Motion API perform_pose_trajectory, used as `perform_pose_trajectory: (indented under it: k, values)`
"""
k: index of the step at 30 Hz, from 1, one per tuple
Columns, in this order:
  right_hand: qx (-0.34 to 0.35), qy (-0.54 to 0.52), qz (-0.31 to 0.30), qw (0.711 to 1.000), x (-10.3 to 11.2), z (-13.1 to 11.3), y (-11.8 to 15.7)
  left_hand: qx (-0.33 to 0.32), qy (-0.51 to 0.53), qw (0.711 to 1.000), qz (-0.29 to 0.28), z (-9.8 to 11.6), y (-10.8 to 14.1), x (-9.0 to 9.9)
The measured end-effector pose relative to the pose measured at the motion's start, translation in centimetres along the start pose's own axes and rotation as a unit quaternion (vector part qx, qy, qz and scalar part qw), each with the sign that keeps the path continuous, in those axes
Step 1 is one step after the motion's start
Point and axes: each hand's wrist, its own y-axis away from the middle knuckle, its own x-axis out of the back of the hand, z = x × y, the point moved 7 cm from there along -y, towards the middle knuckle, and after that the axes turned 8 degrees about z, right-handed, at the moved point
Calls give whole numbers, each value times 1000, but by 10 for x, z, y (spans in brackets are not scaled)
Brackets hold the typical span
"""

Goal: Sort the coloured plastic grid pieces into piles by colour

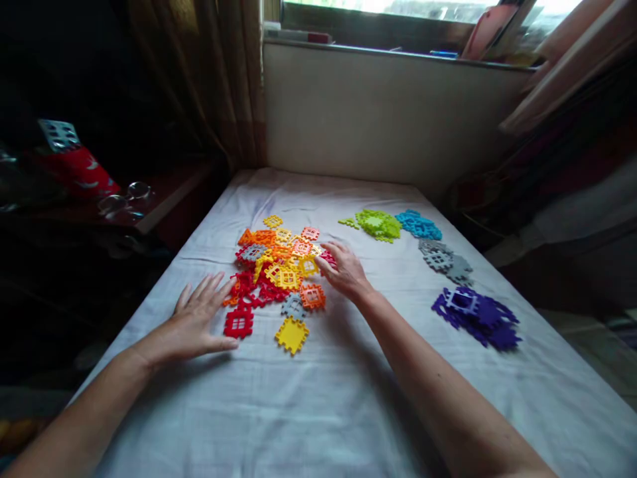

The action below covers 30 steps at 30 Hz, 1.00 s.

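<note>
Spread fingers mark my left hand [202, 322], held at the left side of a mixed pile, beside a red window piece [239, 323]. At the pile's right edge my right hand [342, 271] has its thumb and fingers curved around a dark pink piece [328, 259]. Red, orange, yellow and a few grey plastic pieces overlap in the pile. Nearest to me lies a yellow square piece [292, 335], with a grey piece [294, 306] and an orange window piece [312, 297] just behind it.
Farther right are separate piles: green [378, 224], blue [419, 224], grey [445, 260] and purple [480, 318]. They share the white sheet [279, 418]. Glasses [125, 201] and a red pouch [82, 174] are on a side table at left. A wall stands behind.
</note>
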Motion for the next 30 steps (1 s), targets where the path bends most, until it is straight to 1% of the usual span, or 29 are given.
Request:
perform_pose_trajectory:
  k: [1,3,5,6,7,8,9,11,13,15,16,19,22,24,26,30]
  values:
    - [23,-4,-5,1000,3,-4,14,-3,-3,1000,-8,3,6,-3]
    - [100,-6,-49,994,-1,-22,44,-7,-1,1000,-16,14,6,-5]
    - [176,-2,-110,978,-12,-44,71,-12,10,1000,-14,31,-4,-3]
    - [193,4,-128,973,-17,-52,79,-15,17,1000,-11,40,-12,-1]
    - [193,12,-130,973,-21,-57,82,-17,23,1000,-6,50,-21,1]
    - [175,21,-115,978,-22,-59,81,-12,28,1000,-1,59,-30,2]
    - [145,31,-87,985,-21,-56,75,1,33,999,7,67,-39,4]
    - [71,38,-12,997,-14,-42,62,39,39,998,35,78,-52,9]
    - [13,24,51,998,-6,-22,53,75,46,993,73,85,-58,14]
    - [-17,0,88,996,-2,-3,52,94,51,989,101,87,-54,17]
    - [-24,-9,97,995,-1,5,54,97,50,988,105,87,-50,16]
    - [-30,-14,105,994,-1,18,61,90,33,992,82,84,-33,8]
    - [-9,-9,95,995,-2,11,64,103,16,993,53,78,-24,1]
    - [11,-6,82,997,-2,2,65,109,10,993,54,78,-28,2]
    - [22,-1,73,997,-1,-3,66,106,7,993,60,83,-38,4]
    - [28,16,48,998,-2,-5,69,102,26,991,76,91,-59,7]
